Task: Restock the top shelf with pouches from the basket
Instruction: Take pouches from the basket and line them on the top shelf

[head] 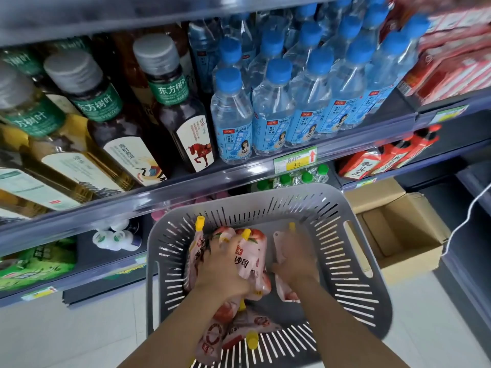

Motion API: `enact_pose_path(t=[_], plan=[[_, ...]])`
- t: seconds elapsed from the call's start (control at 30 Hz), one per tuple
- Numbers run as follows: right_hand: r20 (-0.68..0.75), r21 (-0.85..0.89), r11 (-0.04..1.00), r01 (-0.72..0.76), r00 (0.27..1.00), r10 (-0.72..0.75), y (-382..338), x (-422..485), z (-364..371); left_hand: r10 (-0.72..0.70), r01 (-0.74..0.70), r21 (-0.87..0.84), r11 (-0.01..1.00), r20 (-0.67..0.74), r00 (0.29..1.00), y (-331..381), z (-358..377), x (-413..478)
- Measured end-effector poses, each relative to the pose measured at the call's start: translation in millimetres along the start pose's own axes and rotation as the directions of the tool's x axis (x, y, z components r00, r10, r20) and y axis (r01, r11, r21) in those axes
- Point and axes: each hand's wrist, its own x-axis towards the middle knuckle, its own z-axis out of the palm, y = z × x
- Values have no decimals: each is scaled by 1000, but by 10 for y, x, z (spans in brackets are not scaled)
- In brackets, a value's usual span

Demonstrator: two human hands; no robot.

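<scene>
**Both hands in the basket, pouches not yet lifted**

You reach both hands into one grey slotted basket (353, 235), which sits below the drinks shelves. Your left hand (221, 272) has its fingers (212, 251) curled round a bunch of pink pouches (251, 257) in the middle of the basket. At least two are in the grip. Your right hand (296, 262) lies over one pale pouch (279, 241) just beside them. Motion blur hides its fingers, so whether they close on it cannot be told.

Five yellow spouts (199, 223) show among the pouches. More pouches lie underneath, nearer you, partly covered by your left forearm, and the full count cannot be made out.

On the shelf above, five blue-capped water bottles (233, 120) stand in the front row. The rows behind are too crowded to count. To their left, at least three grey-capped tea bottles (172, 102) lean at the wide lens, and others run off the frame's edge.

One yellow price tag (295, 159) hangs on the shelf rail. One open cardboard box (410, 260) sits on the floor to the right of the basket. Red packs (451, 59) at upper right are blurred and cut off.
</scene>
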Motion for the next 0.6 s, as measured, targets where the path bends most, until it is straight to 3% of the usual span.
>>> enact_pose_path(t=[0.1, 0.3, 0.47, 0.6], plan=[[-35, 19, 999, 32, 999, -31, -28, -101, -184, 21, -25, -93, 995, -45, 999, 76, -94, -92], [-102, -53, 985, 165, 980, -169, -235, -466, -628, 162, -207, -166, 964, -250, 955, 289, -485, -403], [-199, 41, 970, 239, 954, -226, -412, -1008, -980, 291, -381, -139, 914, -428, 856, 304, -891, -854], [-351, -9, 939, 345, 878, -326, -559, -1656, -1136, 375, -495, -64, 866, -572, 730, 80, -1189, -1412]])
